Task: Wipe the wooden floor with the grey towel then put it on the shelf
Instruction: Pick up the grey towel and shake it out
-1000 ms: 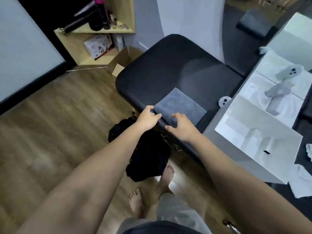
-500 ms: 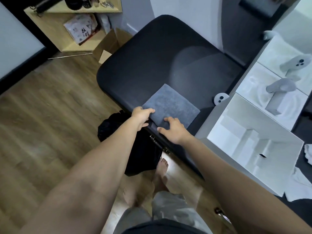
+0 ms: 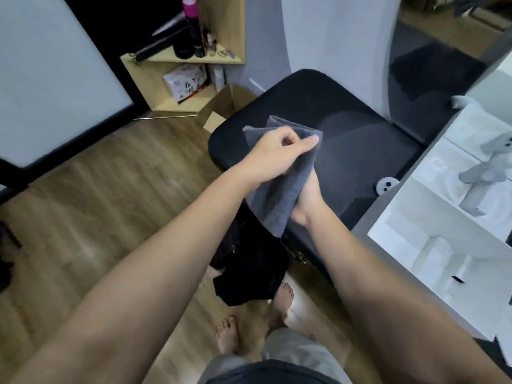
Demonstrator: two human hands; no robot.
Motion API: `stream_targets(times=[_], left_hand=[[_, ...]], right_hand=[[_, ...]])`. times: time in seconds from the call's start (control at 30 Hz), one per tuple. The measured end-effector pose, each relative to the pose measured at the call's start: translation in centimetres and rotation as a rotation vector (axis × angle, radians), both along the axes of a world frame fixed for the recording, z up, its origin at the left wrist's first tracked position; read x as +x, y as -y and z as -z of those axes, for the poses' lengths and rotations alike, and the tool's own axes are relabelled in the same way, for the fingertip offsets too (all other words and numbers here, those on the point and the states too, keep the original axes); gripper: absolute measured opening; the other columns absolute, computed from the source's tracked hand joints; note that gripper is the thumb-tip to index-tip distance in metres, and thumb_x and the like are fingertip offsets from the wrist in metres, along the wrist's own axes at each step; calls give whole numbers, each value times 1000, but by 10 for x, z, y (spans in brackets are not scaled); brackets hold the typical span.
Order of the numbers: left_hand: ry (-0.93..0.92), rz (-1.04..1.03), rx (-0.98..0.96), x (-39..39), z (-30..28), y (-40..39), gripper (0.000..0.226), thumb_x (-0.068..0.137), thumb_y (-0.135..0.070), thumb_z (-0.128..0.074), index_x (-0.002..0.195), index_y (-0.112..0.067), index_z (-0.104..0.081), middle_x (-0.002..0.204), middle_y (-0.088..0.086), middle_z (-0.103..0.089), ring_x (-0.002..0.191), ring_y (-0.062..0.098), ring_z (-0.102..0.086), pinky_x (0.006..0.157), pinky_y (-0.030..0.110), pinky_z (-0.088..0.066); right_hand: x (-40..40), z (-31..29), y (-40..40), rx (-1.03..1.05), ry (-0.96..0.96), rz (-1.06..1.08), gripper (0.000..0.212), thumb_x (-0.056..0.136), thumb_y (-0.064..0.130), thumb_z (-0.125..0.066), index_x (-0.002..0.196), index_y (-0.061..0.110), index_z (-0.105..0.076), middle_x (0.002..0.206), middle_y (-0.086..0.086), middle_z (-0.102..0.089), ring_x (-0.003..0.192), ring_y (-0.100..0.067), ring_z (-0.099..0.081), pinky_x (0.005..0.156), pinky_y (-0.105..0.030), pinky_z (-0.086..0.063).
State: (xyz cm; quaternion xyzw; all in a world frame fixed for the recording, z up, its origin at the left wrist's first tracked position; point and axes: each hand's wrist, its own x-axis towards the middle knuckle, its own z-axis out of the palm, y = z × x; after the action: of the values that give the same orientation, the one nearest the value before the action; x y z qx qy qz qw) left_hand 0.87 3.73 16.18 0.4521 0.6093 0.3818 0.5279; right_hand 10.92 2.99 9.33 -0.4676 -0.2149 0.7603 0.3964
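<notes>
Your left hand (image 3: 273, 155) has its fingers curled and pinches the upper part of the grey towel (image 3: 279, 195), thumb stretched along the fold. Your right hand (image 3: 306, 200) sits lower and just to the right, wrapped round the hanging part of the same towel from behind; its fingers are mostly hidden by the cloth, but the palm is closed against it. The towel is lifted clear, draped between both hands, with its bottom edge hanging below your right wrist.

Directly beyond and beneath your hands lies a black padded bench (image 3: 346, 139). Below your hands, on the floor against the bench's near edge, a black bag (image 3: 249, 275) is slumped, and your bare feet (image 3: 228, 332) stand just nearer than it. To the right of your right hand, a small round white piece with two dark dots (image 3: 386, 185) rests at the bench's edge, touching a white compartmented box (image 3: 432, 245); a grey handled device (image 3: 482, 173) lies in one of its far sections.

Far beyond your left hand, a wooden shelf (image 3: 194, 60) holds a pink-topped bottle (image 3: 192, 26) and dark tools on its upper board, and a printed box (image 3: 185, 83) on the lower. An open cardboard box (image 3: 221, 108) stands between that shelf and the bench.

The wooden floor (image 3: 97, 203) spreads out to the left of your arms, bordered on the far left by a large pale panel (image 3: 55, 79) in a dark frame.
</notes>
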Motion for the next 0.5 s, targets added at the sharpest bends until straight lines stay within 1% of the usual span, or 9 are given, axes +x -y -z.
stream_targets(times=[0.07,0.1,0.13,0.17,0.2,0.23,0.3,0.37,0.5], left_hand=[[-62,81,180,-15,-27,17,27,93,-41,-65,80,-18,-59,78,-3,-63,74,8,-61,76,30,-50],[-228,96,307,-27,-37,28,22,96,-37,-62,87,-17,-62,86,-5,-65,80,6,-61,79,25,-47],[-479,113,424,-40,-44,38,21,98,-38,-58,101,-18,-65,102,-4,-67,96,8,-61,88,26,-43],[-777,150,494,-51,-49,49,31,100,-42,-52,119,-20,-63,124,-4,-64,119,13,-56,100,31,-38],[-1008,178,498,-59,-52,59,44,102,-47,-44,137,-23,-55,144,-4,-53,139,17,-42,113,37,-29],[-1134,192,484,-67,-55,72,51,104,-50,-36,148,-26,-45,157,-6,-41,150,19,-27,120,41,-18],[-1161,213,475,-78,-61,94,56,105,-51,-29,155,-28,-34,164,-8,-29,154,18,-15,124,42,-8],[-1128,221,490,-90,-75,113,57,104,-53,-30,155,-29,-35,162,-8,-33,153,17,-20,123,42,-12],[-1142,162,568,-101,-102,154,62,96,-60,-31,149,-29,-43,149,-5,-50,142,21,-39,115,44,-29]], right_hand=[[-16,-26,15,13,-235,75,36,97,49,-55,111,18,-67,108,-5,-72,104,-22,-66,87,-37,-55],[-23,-39,23,10,-333,55,40,93,49,-59,112,16,-69,114,-11,-69,105,-27,-66,94,-42,-53],[-29,-50,31,9,-410,21,44,90,50,-59,113,15,-70,118,-14,-68,105,-32,-67,99,-47,-50],[-37,-59,39,17,-473,-1,47,91,52,-55,114,15,-72,121,-16,-67,106,-34,-67,100,-50,-48],[-42,-67,45,36,-520,-15,50,95,55,-46,116,17,-72,125,-15,-67,109,-35,-67,100,-51,-48],[-50,-76,54,57,-550,-28,54,98,57,-39,118,19,-71,127,-15,-66,111,-35,-66,101,-51,-48],[-62,-89,75,62,-564,-62,58,99,60,-34,125,20,-67,135,-14,-61,120,-35,-60,109,-52,-41],[-69,-98,95,60,-570,-113,56,95,59,-39,126,20,-65,139,-15,-57,127,-37,-53,115,-52,-32],[-77,-116,131,129,-567,-165,53,83,57,-52,115,20,-70,124,-14,-65,114,-34,-62,106,-50,-43]])
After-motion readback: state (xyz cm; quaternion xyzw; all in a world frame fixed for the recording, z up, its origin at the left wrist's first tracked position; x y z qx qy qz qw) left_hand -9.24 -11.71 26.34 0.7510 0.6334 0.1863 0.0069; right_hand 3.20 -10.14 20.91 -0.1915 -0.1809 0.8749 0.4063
